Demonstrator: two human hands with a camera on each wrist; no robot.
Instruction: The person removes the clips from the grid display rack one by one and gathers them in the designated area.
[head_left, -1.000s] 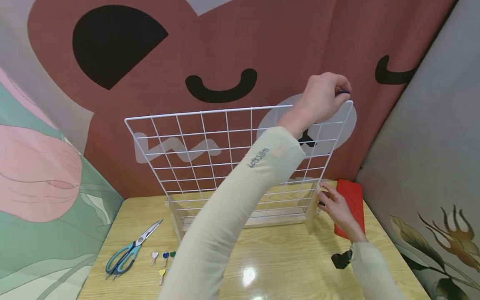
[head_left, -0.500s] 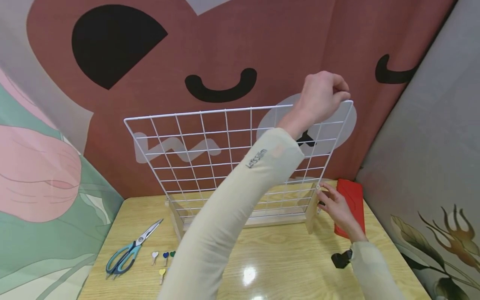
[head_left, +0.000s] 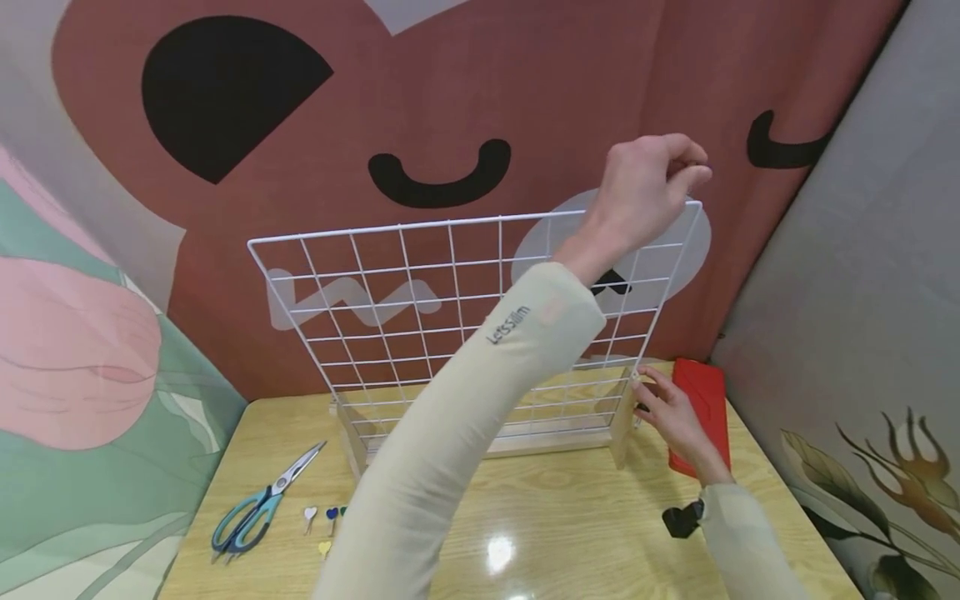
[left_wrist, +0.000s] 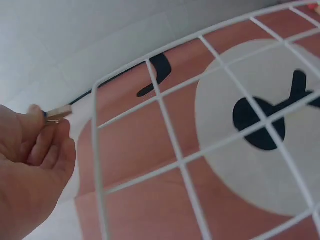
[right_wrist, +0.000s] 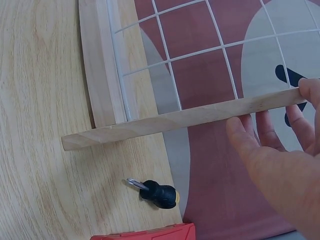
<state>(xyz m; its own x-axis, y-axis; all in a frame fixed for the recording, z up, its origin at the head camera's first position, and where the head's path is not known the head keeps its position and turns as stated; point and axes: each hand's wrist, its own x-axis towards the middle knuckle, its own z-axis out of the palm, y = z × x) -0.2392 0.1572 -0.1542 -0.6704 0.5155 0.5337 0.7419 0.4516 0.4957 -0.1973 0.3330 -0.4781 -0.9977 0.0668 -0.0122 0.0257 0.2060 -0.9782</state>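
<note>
My left hand (head_left: 641,187) pinches a small wooden clothespin (left_wrist: 60,112) with a bit of blue on it. It is held up beside the top right corner of a white wire grid panel (head_left: 452,222), apart from the wire in the left wrist view. The panel stands upright in a pale wooden stand. Low on the right, my right hand (head_left: 675,421) grips the stand's wooden side piece (right_wrist: 150,125), its fingertips along the edge in the right wrist view.
Teal-handled scissors (head_left: 266,504) lie at the table's left, near several little heart-topped clips (head_left: 332,515), partly behind my left sleeve. A stubby black screwdriver (right_wrist: 159,195) and a red case (head_left: 703,400) lie right of the stand. Printed curtains hang close behind and beside the table.
My left hand has risen slightly and moved a little to the right, off the panel's top corner, with the clothespin still pinched. My right hand stays on the stand.
</note>
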